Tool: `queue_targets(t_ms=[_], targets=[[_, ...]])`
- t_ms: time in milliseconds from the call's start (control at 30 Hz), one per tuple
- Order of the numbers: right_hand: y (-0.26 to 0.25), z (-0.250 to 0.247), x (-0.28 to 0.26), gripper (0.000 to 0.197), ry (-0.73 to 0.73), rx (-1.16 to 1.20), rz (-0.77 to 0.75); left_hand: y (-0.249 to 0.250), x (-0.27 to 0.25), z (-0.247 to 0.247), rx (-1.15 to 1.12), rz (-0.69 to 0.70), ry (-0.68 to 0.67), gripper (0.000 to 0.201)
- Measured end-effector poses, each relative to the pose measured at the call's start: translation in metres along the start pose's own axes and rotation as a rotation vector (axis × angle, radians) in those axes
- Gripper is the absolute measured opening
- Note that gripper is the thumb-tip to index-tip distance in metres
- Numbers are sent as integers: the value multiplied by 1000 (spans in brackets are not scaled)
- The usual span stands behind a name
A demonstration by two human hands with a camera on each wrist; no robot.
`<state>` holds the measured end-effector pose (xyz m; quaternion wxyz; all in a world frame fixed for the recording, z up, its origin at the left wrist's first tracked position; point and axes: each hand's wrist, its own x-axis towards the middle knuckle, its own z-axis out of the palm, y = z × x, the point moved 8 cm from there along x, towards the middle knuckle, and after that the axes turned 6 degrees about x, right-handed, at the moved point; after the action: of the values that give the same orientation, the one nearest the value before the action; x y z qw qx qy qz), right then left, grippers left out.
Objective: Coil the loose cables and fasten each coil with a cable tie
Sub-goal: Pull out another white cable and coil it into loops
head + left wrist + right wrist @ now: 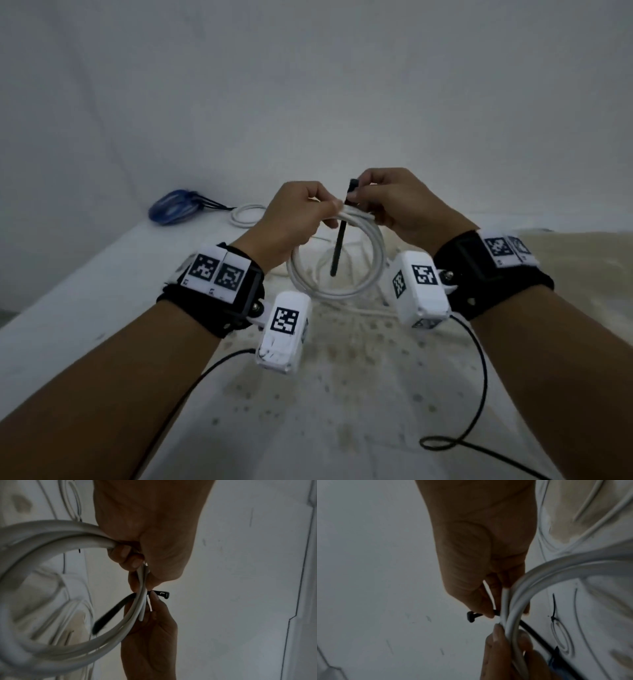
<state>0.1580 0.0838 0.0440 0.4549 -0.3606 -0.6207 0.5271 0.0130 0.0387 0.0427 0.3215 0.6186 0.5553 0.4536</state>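
left hand (291, 222) grips white coil (337, 274); right hand (400, 205) pinches black cable tie (340, 240) head above coil; best thread tail under strands, then cinch.

Both hands (298, 222) (404, 205) raised together, fingers pinched.

No legible text or labels anywhere

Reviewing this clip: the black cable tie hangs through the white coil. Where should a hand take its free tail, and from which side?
Probably near the tip of the cable tie, coming from below, inside the white coil. The tail hangs straight and free there, while the right hand pinches the head above and the left hand grips the strands beside it.
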Motion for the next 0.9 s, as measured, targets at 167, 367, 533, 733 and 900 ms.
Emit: queue_targets(t_ms=[167,367,533,733,900], targets=[[13,27,33,18,0,77,36,-12,25,-24,28,12,92,17],[17,7,38,16,80,42,-9,-10,46,-13,76,92,134,12],[12,-5,35,7,109,-3,-42,-9,50,-3,68,134,150,11],[15,0,30,7,88,-22,-14,-5,49,0,183,175,59,18],[17,6,33,9,105,-36,6,-10,50,-8,229,123,90,17]])
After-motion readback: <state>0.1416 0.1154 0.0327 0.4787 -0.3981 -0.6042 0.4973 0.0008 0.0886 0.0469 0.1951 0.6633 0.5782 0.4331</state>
